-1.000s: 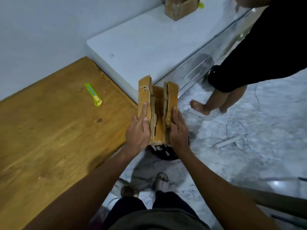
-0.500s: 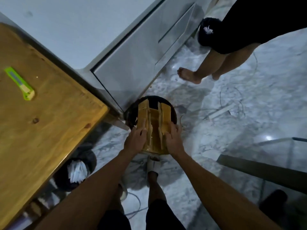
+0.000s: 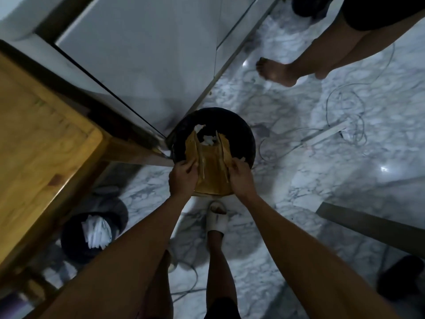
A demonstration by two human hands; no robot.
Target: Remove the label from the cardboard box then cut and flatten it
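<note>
Both hands, left hand (image 3: 184,178) and right hand (image 3: 241,178), grip the flattened cardboard box (image 3: 211,166) by its sides, now lowered from above the wooden surface (image 3: 41,146) to the black bin (image 3: 248,139), suggesting disposal comes next.

Hidden, cropped and blurred parts

The flattened cardboard (image 3: 212,171) covers much of the black bin (image 3: 243,132) beneath it, so the bin's contents show only as white scraps. The fingers of the left hand (image 3: 182,178) and right hand (image 3: 241,178) curl behind the cardboard's side edges, mostly unseen. The wooden surface (image 3: 41,146) runs off the left edge, motion-blurred. A second person (image 3: 322,54) is cropped at the top right, legs only.
</note>
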